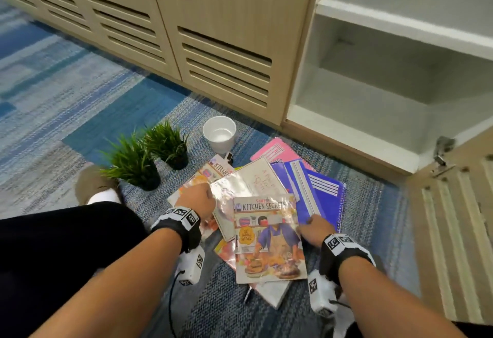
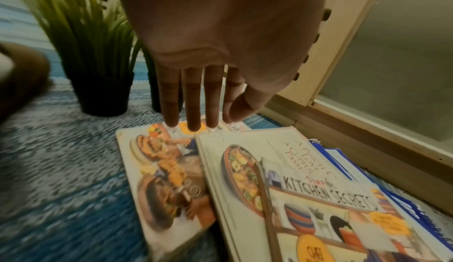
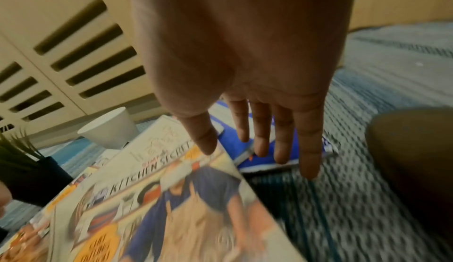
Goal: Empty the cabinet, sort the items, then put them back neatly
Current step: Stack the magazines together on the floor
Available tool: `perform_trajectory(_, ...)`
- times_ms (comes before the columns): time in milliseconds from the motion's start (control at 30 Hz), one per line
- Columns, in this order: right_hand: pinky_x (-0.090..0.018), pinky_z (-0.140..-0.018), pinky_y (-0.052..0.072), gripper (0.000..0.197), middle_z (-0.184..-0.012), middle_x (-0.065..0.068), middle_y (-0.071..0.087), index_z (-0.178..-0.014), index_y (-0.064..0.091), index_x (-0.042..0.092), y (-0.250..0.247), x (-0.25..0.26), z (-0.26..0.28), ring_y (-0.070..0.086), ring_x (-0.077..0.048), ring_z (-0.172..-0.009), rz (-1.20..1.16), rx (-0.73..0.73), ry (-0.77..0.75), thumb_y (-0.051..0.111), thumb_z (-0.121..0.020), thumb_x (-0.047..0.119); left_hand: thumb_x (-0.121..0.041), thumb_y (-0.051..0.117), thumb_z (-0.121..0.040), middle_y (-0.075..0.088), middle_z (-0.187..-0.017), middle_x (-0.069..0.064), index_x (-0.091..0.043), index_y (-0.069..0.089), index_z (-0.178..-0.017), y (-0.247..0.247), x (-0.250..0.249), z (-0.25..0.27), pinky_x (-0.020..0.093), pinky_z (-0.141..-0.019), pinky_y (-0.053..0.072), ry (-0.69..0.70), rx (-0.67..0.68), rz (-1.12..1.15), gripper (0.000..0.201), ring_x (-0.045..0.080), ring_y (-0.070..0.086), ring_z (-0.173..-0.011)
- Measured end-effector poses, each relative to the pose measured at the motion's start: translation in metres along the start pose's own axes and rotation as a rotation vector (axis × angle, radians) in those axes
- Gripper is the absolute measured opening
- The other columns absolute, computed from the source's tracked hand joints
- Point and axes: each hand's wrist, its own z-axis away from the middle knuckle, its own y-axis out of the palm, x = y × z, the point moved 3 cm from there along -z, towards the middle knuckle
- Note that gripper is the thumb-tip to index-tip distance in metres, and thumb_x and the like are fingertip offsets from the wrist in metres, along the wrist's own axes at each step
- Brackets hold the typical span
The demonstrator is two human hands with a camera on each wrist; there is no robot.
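Observation:
A loose pile of cookbooks and notebooks lies on the carpet before the open white cabinet [image 1: 386, 92], whose shelves show nothing on them. A "Kitchen Secrets" magazine [image 1: 269, 239] tops the pile, over a glossy cookbook [image 1: 240, 191]. Blue spiral notebooks [image 1: 322, 191] and a pink one [image 1: 274, 148] lie beyond. My left hand [image 2: 210, 122] reaches down with straight fingers, tips touching the far edge of the leftmost cookbook [image 2: 166, 179]. My right hand [image 3: 245, 150] is spread flat, thumb at the magazine's [image 3: 183, 198] right corner, fingers over a blue notebook [image 3: 228, 142].
Two potted fake grass plants [image 1: 133, 164] [image 1: 168, 145] and a white cup [image 1: 219, 133] stand on the carpet behind the pile. Louvred wooden doors [image 1: 224, 71] run along the back. The open cabinet door [image 1: 453, 231] is at right. My shoe [image 1: 90, 185] sits left.

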Motion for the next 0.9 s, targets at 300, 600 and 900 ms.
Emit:
perform_trajectory(300,-0.039,-0.079,0.056,0.073,-0.112,-0.013,0.066,-0.126,0.048,0.014,0.065,-0.017,-0.008,0.068,-0.031,-0.098,-0.21,-0.035,0.045,0.079,-0.062,0.027,-0.035,0.058,-0.087,0.056,-0.132,0.018,-0.009,0.051,-0.129,0.016,0.075,-0.024,0.043,-0.1,0.046,-0.284,0.036,-0.046,0.049,0.037,0.055,-0.121)
perform_trajectory(600,-0.036,-0.082,0.051,0.053,-0.114,-0.01,0.064,-0.114,0.051,0.018,0.071,-0.019,-0.022,0.062,-0.031,-0.104,-0.193,-0.057,0.058,0.075,-0.068,0.024,-0.024,0.06,-0.082,0.056,-0.134,0.015,-0.016,0.046,-0.132,0.029,0.077,-0.057,0.046,-0.104,0.045,-0.282,0.064,0.083,0.052,0.04,0.056,-0.12)
perform_trajectory(900,-0.04,-0.085,0.054,0.052,-0.113,-0.009,0.067,-0.118,0.053,0.02,0.074,-0.012,-0.024,0.064,-0.033,-0.104,-0.184,-0.072,0.079,0.071,-0.07,0.025,-0.071,0.065,-0.053,0.054,-0.138,0.015,-0.032,0.048,-0.131,0.03,0.09,-0.064,0.051,-0.108,0.038,-0.436,0.135,-0.169,0.089,0.041,0.047,-0.128)
